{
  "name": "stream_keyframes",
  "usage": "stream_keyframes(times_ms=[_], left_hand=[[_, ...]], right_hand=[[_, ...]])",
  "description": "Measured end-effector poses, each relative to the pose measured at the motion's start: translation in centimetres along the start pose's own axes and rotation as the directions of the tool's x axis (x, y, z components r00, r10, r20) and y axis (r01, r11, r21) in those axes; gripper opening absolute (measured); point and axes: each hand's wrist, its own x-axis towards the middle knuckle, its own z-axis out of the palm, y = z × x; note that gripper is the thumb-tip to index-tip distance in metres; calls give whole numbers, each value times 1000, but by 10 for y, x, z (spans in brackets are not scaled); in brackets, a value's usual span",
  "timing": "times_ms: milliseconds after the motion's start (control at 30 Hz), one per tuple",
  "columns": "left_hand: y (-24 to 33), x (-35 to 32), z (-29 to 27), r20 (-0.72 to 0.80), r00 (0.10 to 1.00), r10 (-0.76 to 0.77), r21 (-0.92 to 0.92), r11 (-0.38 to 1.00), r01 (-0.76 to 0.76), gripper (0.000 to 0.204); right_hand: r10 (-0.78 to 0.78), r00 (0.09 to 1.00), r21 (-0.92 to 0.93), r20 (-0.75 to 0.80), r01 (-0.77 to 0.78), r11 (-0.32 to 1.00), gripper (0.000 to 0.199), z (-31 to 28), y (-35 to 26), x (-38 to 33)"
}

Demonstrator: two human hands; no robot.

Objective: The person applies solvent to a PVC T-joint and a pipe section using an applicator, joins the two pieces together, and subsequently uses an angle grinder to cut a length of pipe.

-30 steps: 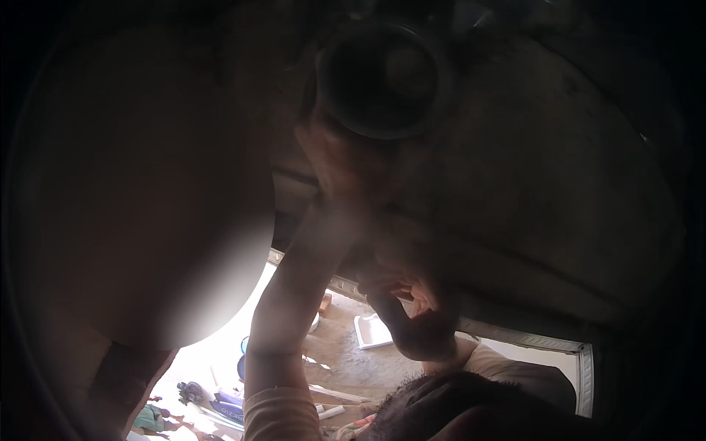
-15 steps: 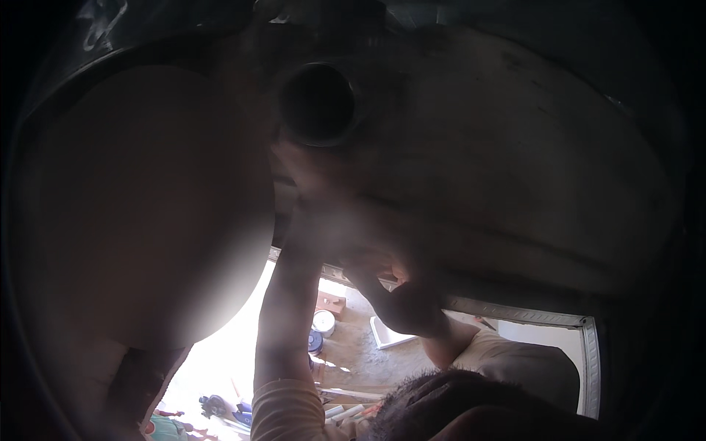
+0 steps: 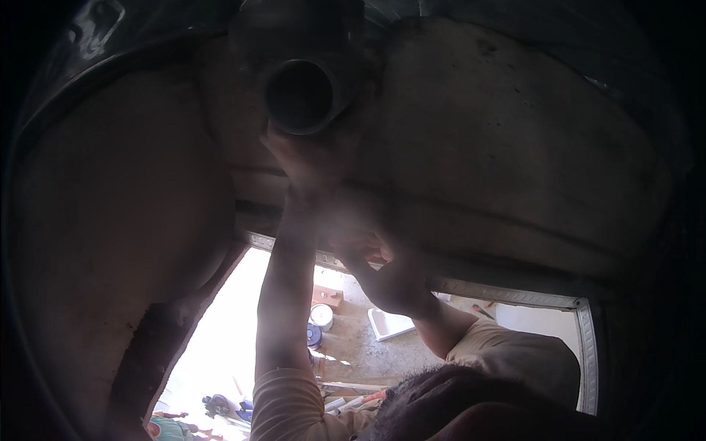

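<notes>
A dark round pipe [image 3: 334, 87] shows its open end in the dim upper middle. My left hand [image 3: 312, 153] reaches up to it, closed against its underside with the fingers mostly in shadow. Lower and to the right, beside my left forearm, is my right hand [image 3: 368, 246]. Its fingers are curled in, and whatever they hold, if anything, is lost in the dark and the haze. Behind both hands runs a broad, dull brown panel [image 3: 515, 147] with a dark seam.
A pale perforated metal edge strip [image 3: 515, 295] frames an opening below. Through it show a white tray [image 3: 391, 323], a white round container [image 3: 321, 316], a blue-topped one [image 3: 314, 336] and a brown block [image 3: 328, 296]. At lower left a person in teal [image 3: 169, 428] is partly visible.
The view has shifted a little, so the pipe and both hands sit slightly further left. The bright patch on the blurred shape at left is gone. My hands keep about the same pose.
</notes>
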Motion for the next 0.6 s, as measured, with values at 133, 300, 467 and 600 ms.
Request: stream_keyframes(times_ms=[133, 300, 467, 600], left_hand=[[-1, 1, 2, -27, 1000, 0, -73, 997, -2, 44], [-6, 0, 5, -77, 997, 19, -51, 998, -23, 43], [-6, 1, 5, -101, 994, 33, -13, 999, -35, 46], [-4, 2, 2, -64, 997, 38, -29, 999, -40, 43]], right_hand=[[31, 1000, -30, -4, -31, 999, 38, -1, 0, -1], [53, 999, 19, -12, -53, 998, 37, 1, 1, 1], [66, 998, 3, -21, -66, 998, 36, 3, -1, 2], [55, 998, 23, -13, -55, 998, 36, 2, 2, 1]])
